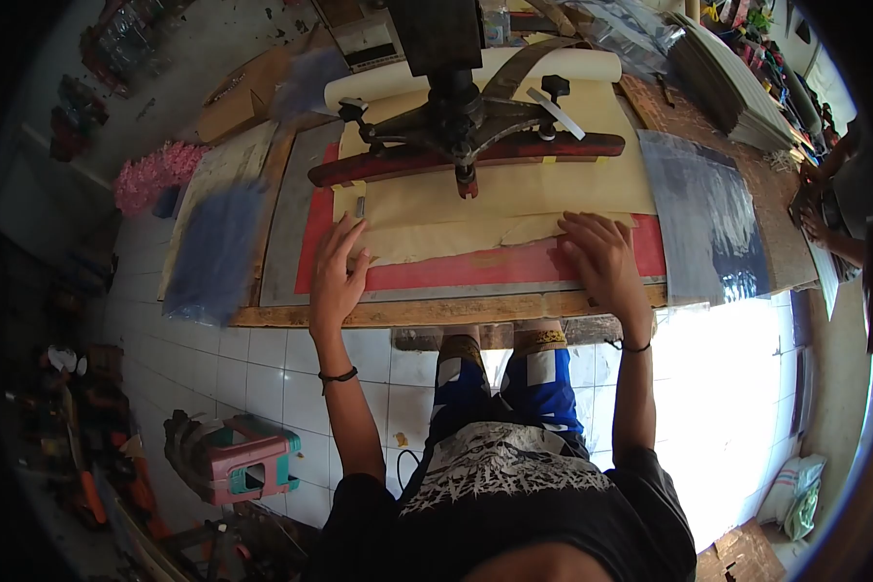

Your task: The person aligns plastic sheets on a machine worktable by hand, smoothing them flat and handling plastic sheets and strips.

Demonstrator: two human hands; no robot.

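My left hand (338,276) lies at the left front of a tan paper sheet (436,233), its fingers stretched out and thumb apart. My right hand (603,260) rests at the sheet's right front, fingers spread and slightly bent. Neither hand grips anything that I can see. The paper has a torn, uneven front edge and lies over a red sheet (475,272), which shows along the front and left. Beneath both is a grey board (283,238). Above the paper stands a black metal arm (454,107) with spread brackets and knobs, carrying a long dark red bar (398,165).
A pale paper roll (592,66) lies behind the bar. Clear plastic sheets (698,213) cover the right side, and bluish plastic (218,252) hangs at the left. Another person's hand (817,228) is at far right. A red and green stool (252,461) stands on the floor.
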